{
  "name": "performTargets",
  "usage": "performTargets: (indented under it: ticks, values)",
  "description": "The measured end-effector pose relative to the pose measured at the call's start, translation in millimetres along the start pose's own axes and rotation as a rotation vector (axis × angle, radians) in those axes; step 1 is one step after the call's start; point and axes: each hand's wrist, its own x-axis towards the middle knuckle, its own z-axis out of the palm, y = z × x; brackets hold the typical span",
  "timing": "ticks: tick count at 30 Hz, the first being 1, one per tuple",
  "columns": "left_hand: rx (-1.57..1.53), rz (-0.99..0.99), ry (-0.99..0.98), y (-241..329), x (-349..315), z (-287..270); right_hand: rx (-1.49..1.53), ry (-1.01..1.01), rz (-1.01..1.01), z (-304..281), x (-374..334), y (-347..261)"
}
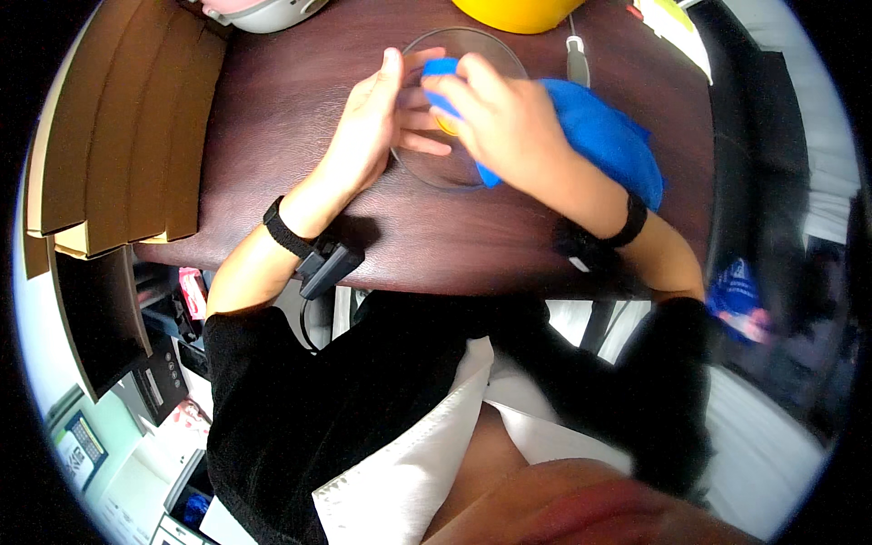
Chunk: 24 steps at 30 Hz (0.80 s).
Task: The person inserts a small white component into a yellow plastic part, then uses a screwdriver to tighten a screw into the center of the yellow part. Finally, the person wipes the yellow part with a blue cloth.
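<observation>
A round, clear disc point(427, 170) with a thin rim, perhaps a glass lid or plate, lies on the dark table under both hands. My left hand point(372, 127) has its fingers stretched out and thumb raised, over the disc's left side. Blurred by motion, my right hand point(504, 113) grips a blue piece point(440, 68), which looks like cloth, beside the left fingers. More blue cloth point(604, 136) lies bunched under and right of the right wrist; whether it joins the gripped piece is hidden. A small yellow thing point(447, 124) shows between the hands, mostly covered.
Brown cardboard flaps point(136, 118) line the table's left side. At the far edge stand a pink and white appliance point(263, 11) and a yellow rounded object point(518, 11). A grey handle-like item point(577, 64) with a cord lies behind the blue cloth. The table's front edge point(436, 289) is near my body.
</observation>
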Motion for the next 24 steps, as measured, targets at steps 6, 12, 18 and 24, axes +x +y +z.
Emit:
performTargets:
  ticks: [6,12,18,24]
  values:
    - [0.146,0.082,0.120,-2,2,2,0.225,-0.116,-0.119,1,-6,-31]
    - [0.069,-0.041,0.101,3,-3,-2,0.158,-0.339,-0.037,-30,-47,-10]
    - [0.103,-0.012,0.091,-4,-1,-7,-0.029,-0.195,0.125,-36,-50,18]
    - [0.161,-0.036,0.093,-2,-3,-3,0.012,0.082,0.033,-1,13,12]
